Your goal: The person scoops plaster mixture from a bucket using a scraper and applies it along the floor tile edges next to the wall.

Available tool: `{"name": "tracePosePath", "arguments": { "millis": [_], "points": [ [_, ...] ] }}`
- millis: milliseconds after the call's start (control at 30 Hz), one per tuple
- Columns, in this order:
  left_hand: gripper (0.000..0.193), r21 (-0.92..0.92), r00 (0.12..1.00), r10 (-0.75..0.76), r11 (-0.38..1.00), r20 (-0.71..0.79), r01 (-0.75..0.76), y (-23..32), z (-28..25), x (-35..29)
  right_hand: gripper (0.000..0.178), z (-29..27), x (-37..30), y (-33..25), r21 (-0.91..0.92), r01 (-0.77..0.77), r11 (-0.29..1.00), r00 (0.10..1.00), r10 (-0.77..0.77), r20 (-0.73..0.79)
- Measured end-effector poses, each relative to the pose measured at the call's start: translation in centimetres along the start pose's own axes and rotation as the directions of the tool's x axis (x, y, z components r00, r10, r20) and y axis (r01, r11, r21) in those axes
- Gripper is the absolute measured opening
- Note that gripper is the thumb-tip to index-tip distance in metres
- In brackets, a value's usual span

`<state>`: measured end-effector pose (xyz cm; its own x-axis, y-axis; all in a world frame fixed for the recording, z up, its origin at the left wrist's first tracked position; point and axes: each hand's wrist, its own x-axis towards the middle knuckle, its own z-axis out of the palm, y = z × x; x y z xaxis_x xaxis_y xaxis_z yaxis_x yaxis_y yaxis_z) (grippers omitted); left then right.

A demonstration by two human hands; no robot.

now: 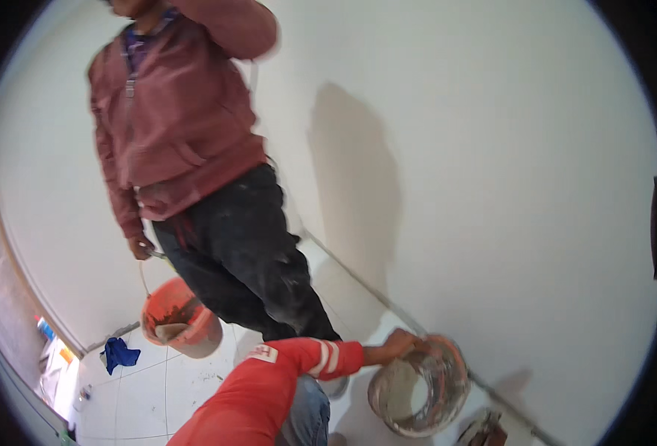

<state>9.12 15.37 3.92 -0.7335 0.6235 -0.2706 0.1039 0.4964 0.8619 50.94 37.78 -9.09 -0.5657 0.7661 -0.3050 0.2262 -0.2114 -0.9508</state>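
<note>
My left arm, in a red sleeve with pale stripes, reaches across to the right. At its end my left hand [399, 346] is closed on the rim of a mortar-smeared bucket [458, 372]. This bucket stands on the floor by the wall, its mouth turned up toward me, with greyish residue coating the inside. My right hand is out of view. Below my arm shows a knee in blue jeans [307, 416].
Facing me stands a person [194, 111] in a maroon jacket, one hand holding an orange bucket [198, 338] by its handle. A blue cloth [120, 355] lies on the white tiles at left. Something dirty and brownish [484, 430] sits near the right wall [507, 186].
</note>
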Motion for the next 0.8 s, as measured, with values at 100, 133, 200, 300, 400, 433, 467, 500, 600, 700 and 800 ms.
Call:
{"name": "tracePosePath", "arguments": {
  "millis": [100,133,200,300,400,433,467,500,600,700,800],
  "points": [
    [0.027,0.546,0.969,0.224,0.801,0.107,-0.245,-2.4,-1.1,1.5,0.025,0.6,-0.6,-3.0,-0.175,0.103,0.979,0.992,-0.113,-0.049],
    [0.027,0.591,0.937,0.278,0.728,0.209,-0.348,-0.5,1.3,1.7,0.033,-3.6,-0.8,-1.3,-0.393,0.100,0.914,0.977,-0.165,-0.136],
    [0.028,0.647,0.876,0.460,0.625,0.146,-0.436,-2.7,-0.6,2.7,0.033,-4.0,0.6,-2.9,-0.736,0.257,0.626,0.916,-0.402,-0.022],
    [0.028,0.410,0.941,0.339,0.859,-0.005,-0.307,-3.2,-2.3,3.5,0.018,-2.6,0.4,-5.7,-0.752,0.348,0.559,0.812,-0.582,-0.056],
    [0.023,-0.258,0.994,-0.096,0.963,-0.060,0.078,0.6,0.0,0.8,0.019,-4.1,0.2,-5.3,-0.868,0.244,0.433,0.847,-0.532,-0.028],
    [0.023,-0.244,0.993,-0.108,0.965,-0.052,0.093,0.3,-1.7,0.5,0.017,-1.7,-0.1,-5.8,-0.883,0.202,0.424,0.896,-0.443,-0.008],
    [0.028,-0.241,0.992,-0.115,0.965,-0.054,0.099,0.2,-2.0,0.5,0.017,-1.3,-0.1,-5.9,-0.889,0.183,0.420,0.901,-0.434,-0.020],
    [0.035,-0.239,0.991,-0.121,0.965,-0.052,0.105,0.2,-1.8,0.4,0.016,-1.5,0.1,-5.5,-0.938,0.161,0.306,0.897,-0.441,0.011],
    [0.036,-0.290,0.994,-0.100,0.953,-0.048,0.082,0.6,-1.5,-0.3,0.015,-1.6,1.6,-4.5,-0.975,0.154,0.159,0.875,-0.480,0.060],
    [0.032,-0.300,0.992,-0.124,0.948,-0.028,0.110,0.5,-1.2,0.1,0.016,-1.1,3.5,-3.4,-0.977,0.187,0.103,0.829,-0.550,0.101],
    [0.030,-0.326,0.989,-0.146,0.936,-0.023,0.130,1.2,-1.0,-0.3,0.017,0.1,4.3,-2.9,-0.976,0.204,0.070,0.791,-0.599,0.123]
  ]
}}
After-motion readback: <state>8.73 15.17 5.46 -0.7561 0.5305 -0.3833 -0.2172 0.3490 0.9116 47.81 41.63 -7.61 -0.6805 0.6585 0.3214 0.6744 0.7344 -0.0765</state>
